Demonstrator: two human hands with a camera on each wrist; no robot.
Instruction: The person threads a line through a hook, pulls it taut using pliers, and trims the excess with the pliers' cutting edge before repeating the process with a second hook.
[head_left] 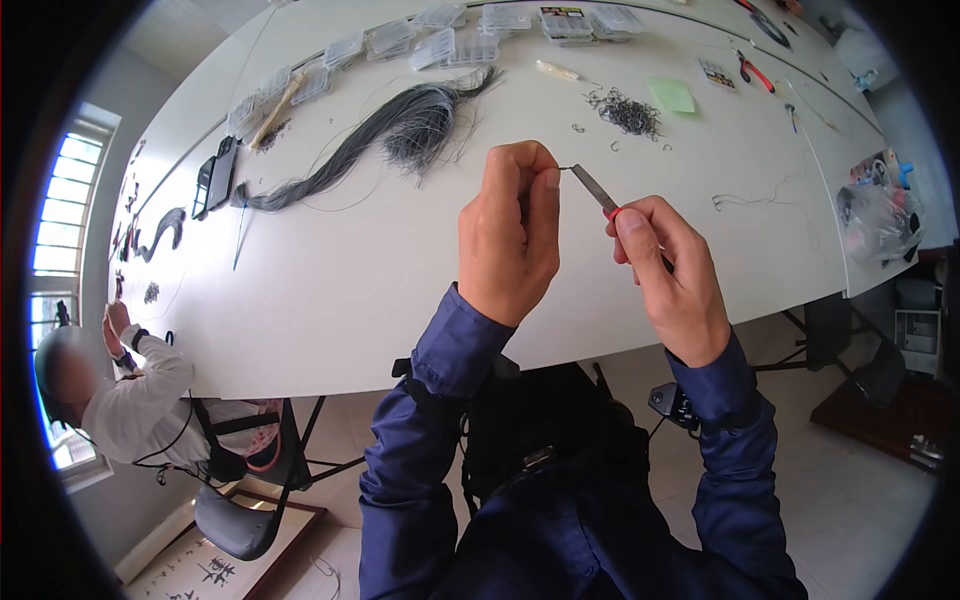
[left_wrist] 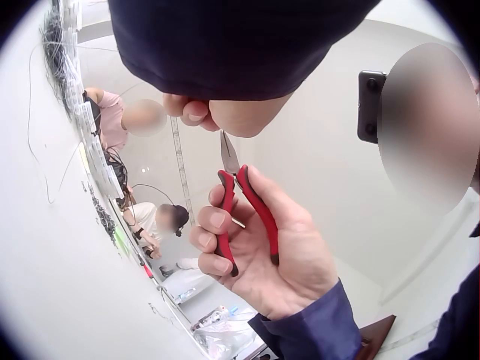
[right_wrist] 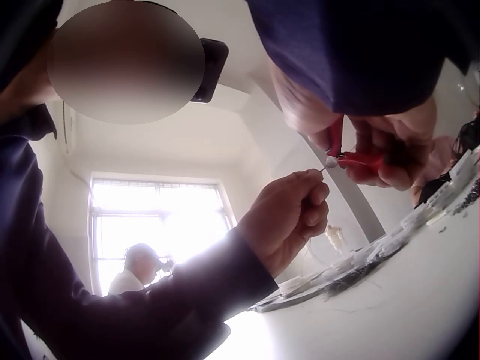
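Above the table's [head_left: 330,300] near edge our left hand [head_left: 508,240] stands upright, thumb and forefinger pinching a thin wire [head_left: 566,168]. Our right hand [head_left: 672,280] curls its fingers round red-handled pliers [head_left: 596,190], whose tips meet the wire.

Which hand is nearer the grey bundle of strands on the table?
Left. The left hand, pinching a wire, is just right of the grey bundle; the right hand, holding pliers, is farther right.

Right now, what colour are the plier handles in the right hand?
Red. The plier handles show best in the left wrist view.
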